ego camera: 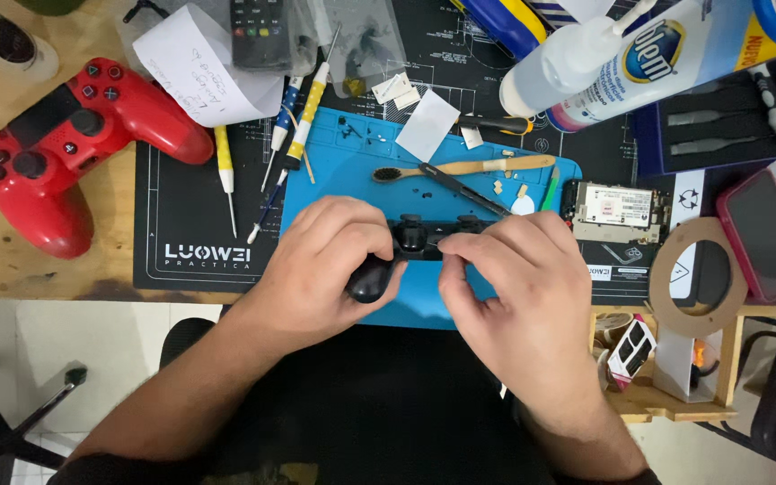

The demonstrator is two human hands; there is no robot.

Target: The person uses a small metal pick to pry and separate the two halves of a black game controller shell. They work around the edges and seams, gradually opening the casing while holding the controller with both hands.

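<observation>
A black game controller (410, 242) is held over the blue silicone work mat (352, 166) near the desk's front edge. My left hand (321, 269) wraps its left grip, whose rounded end shows below the fingers. My right hand (518, 287) covers the controller's right side, fingertips pinching at its top edge near the centre. Most of the controller's body is hidden by both hands.
A red game controller (65, 144) lies at the left. Several screwdrivers (303, 121) and a wooden brush (464, 168) lie behind the mat. A circuit board (617, 208), a pink phone (761, 235), bottles (657, 54) and a tape ring (698, 274) crowd the right.
</observation>
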